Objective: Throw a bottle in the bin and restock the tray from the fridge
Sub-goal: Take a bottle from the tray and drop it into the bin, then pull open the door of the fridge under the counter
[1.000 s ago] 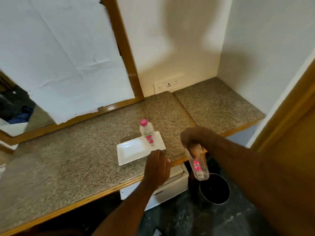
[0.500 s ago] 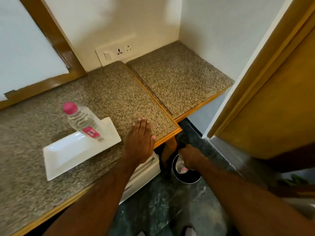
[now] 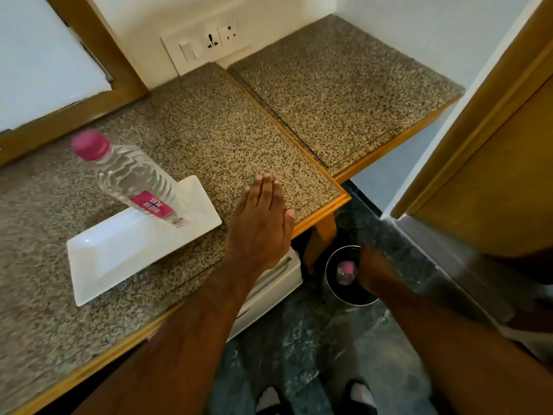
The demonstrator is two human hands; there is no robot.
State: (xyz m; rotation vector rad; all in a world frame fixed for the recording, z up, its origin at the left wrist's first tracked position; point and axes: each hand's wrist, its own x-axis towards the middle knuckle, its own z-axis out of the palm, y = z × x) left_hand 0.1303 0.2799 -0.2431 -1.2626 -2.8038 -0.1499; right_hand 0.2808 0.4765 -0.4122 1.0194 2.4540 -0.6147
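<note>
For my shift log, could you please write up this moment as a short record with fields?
tray: white tray on the stone counter
bottle on tray: one, pink cap
bin: on the floor beside the counter
bottle in bin: pink cap up
left hand: flat on the counter edge
right hand: at the bin rim; grip unclear

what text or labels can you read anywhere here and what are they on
"WATER PLUS": white letters on the pink label of the bottle standing on the white tray, seen upside down from this view.
Small print and barcode at that label's lower edge: too small to read.
Bottle in the bin: label too blurred to read.
Wall socket panel: no readable markings.
</note>
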